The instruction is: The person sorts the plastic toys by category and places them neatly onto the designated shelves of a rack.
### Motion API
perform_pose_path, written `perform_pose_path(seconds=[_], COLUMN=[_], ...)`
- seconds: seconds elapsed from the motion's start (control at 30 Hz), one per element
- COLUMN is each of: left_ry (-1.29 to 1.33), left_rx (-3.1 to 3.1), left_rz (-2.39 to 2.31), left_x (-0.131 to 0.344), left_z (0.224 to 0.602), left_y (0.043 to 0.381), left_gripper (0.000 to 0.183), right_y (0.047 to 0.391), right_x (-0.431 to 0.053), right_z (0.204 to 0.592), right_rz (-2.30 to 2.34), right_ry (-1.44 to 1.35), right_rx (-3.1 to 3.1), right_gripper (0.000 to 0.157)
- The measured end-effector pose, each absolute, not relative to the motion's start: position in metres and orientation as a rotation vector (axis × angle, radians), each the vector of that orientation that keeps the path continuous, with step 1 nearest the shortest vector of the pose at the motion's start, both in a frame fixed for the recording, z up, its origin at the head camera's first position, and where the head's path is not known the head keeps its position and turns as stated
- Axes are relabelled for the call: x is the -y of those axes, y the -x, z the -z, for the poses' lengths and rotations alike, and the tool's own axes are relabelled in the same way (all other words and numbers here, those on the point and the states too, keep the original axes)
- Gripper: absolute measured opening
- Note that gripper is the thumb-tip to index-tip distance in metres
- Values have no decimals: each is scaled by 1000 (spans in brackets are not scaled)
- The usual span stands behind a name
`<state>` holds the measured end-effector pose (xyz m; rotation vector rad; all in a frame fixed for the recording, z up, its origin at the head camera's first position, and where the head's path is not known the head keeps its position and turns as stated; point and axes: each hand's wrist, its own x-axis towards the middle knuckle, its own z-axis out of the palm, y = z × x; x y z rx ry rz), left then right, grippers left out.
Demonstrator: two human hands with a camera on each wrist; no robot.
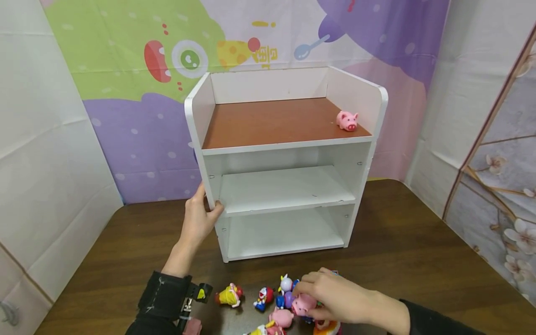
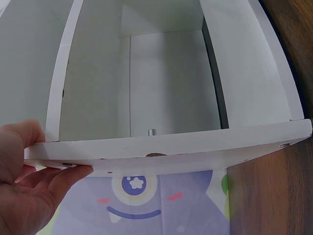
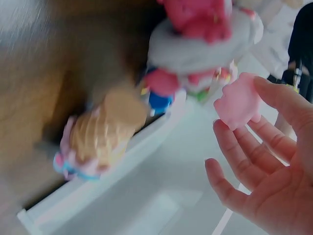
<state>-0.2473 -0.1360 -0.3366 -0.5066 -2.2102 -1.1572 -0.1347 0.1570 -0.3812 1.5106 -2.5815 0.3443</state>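
My left hand (image 1: 198, 216) grips the left side panel of a small white shelf unit (image 1: 289, 208), thumb at its front edge and fingers behind. The left wrist view shows the fingers (image 2: 71, 178) against the panel's outer face. Low at the front, my right hand (image 1: 341, 295) pinches a small pink pig figurine (image 3: 238, 102) between thumb and fingers, above a group of toy figurines. Another pink pig figurine (image 1: 347, 121) stands on the unit's brown top, at the right front corner.
Around the right hand lie a yellow figurine (image 1: 229, 295), a red and blue figurine (image 1: 264, 298) and a second loose pink toy (image 1: 282, 318). An ice-cream-cone toy (image 3: 100, 139) shows in the right wrist view. The dark wooden table (image 1: 138, 246) meets a printed cloth (image 1: 138, 139) behind.
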Motion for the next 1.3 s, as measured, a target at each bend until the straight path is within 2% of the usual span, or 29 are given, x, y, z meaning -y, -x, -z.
perform_pose_path(seconds=[0.47, 0.93, 1.3], left_ry=[498, 504, 509], left_rx=[2212, 2201, 2196], left_rz=[1163, 1154, 1158], left_x=[136, 137, 136], left_z=[337, 339, 338], left_y=[247, 247, 248], left_gripper=[49, 49, 50], right_y=[166, 201, 216], right_x=[-179, -183, -182], right_z=[350, 394, 409], right_rz=[-577, -519, -446], right_ry=[-1372, -1367, -1351], right_rx=[2670, 2778, 2883], right_gripper=[23, 23, 20])
